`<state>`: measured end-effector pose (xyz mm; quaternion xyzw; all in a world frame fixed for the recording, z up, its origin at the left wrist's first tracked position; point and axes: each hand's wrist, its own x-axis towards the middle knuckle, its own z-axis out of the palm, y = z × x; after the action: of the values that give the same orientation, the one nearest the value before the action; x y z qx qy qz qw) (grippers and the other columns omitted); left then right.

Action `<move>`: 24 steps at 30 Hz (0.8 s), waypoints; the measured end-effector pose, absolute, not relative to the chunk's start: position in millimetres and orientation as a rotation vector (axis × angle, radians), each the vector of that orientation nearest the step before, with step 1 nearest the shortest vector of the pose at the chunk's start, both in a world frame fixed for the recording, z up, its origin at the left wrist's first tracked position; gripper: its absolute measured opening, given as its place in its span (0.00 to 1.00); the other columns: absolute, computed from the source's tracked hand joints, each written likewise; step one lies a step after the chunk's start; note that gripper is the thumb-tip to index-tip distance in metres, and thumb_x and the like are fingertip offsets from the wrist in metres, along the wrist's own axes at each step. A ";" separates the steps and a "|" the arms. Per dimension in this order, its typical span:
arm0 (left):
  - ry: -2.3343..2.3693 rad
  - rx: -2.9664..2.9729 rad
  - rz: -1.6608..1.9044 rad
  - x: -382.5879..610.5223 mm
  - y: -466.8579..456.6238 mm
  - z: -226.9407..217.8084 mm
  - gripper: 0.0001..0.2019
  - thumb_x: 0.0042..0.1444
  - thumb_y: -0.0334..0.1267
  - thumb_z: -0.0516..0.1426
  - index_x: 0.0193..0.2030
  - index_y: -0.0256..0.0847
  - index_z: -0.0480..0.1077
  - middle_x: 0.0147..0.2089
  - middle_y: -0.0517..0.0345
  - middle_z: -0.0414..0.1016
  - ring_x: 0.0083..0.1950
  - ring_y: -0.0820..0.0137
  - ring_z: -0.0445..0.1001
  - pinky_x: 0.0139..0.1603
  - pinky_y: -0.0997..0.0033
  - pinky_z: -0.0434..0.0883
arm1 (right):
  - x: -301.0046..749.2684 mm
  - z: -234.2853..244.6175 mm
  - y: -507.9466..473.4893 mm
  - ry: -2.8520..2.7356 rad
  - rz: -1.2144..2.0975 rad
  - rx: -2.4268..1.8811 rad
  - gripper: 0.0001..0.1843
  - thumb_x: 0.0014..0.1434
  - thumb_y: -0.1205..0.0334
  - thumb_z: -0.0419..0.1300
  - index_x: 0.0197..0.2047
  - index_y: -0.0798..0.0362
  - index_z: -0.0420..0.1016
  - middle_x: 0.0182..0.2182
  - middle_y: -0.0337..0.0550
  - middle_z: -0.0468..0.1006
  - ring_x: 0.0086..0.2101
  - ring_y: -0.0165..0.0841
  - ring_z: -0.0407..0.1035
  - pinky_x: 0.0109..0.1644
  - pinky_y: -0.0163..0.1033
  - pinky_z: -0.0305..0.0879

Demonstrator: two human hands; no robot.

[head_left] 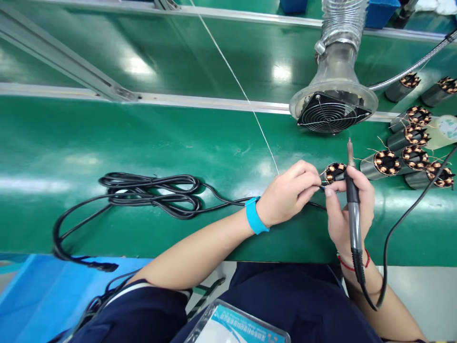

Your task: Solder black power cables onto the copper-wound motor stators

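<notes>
My right hand [352, 209] holds a soldering iron [353, 214] with its tip pointing up and away from me. The thumb and a finger of that hand also pinch a thin dark blue wire [322, 187]. My left hand [291, 193] is closed, fingertips together at the same wire, close to my right fingertips. Just beyond the fingers lies a motor stator [335, 171] with copper windings, partly hidden. A thin pale strand [246, 97], perhaps solder wire, slants down from above to my left hand. A black cable [228, 202] passes beneath my left wrist.
A coiled part of the black cable [153, 195] lies left on the green bench [71, 143]. Several more stators [383, 163] stand at the right. A fume extractor hood [333, 105] hangs beyond my hands. A blue sheet or bin [43, 290] is below left.
</notes>
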<state>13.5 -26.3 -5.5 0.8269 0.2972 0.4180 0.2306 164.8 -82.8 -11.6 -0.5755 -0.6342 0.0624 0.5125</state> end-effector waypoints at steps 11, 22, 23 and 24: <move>0.989 2.084 1.100 19.1 -23.1 -10.1 0.09 0.53 0.20 0.53 0.30 0.37 0.69 0.35 0.57 0.71 0.37 0.73 0.70 0.39 0.73 0.69 | 206.3 -4.0 -71.0 -1.971 0.202 -1.345 0.26 0.64 0.65 0.58 0.64 0.44 0.60 0.42 0.41 0.82 0.43 0.38 0.75 0.46 0.46 0.70; 1.029 1.722 1.016 26.0 -25.1 -13.2 0.06 0.51 0.24 0.55 0.27 0.37 0.68 0.34 0.60 0.68 0.27 0.78 0.61 0.29 0.76 0.63 | 201.4 -16.7 -70.3 -1.805 0.195 -1.296 0.27 0.64 0.62 0.59 0.65 0.45 0.60 0.43 0.41 0.81 0.45 0.38 0.75 0.51 0.48 0.72; 1.018 1.687 1.007 27.1 -27.7 -14.5 0.06 0.51 0.24 0.56 0.27 0.37 0.67 0.34 0.60 0.68 0.27 0.79 0.60 0.28 0.77 0.63 | 202.0 -16.8 -75.6 -1.766 0.181 -1.314 0.27 0.64 0.61 0.59 0.65 0.45 0.61 0.43 0.41 0.81 0.46 0.38 0.75 0.53 0.49 0.71; 1.009 1.655 0.998 28.2 -30.1 -15.9 0.06 0.51 0.24 0.56 0.27 0.37 0.67 0.34 0.60 0.68 0.26 0.79 0.60 0.28 0.77 0.62 | 202.2 -16.6 -81.1 -1.716 0.169 -1.325 0.26 0.64 0.61 0.59 0.65 0.45 0.62 0.42 0.41 0.81 0.45 0.39 0.75 0.54 0.50 0.71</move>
<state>28.2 -30.1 -15.9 0.6729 0.4104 0.4060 0.4625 202.2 -81.1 -16.6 -0.5396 -0.6986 0.0688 0.4648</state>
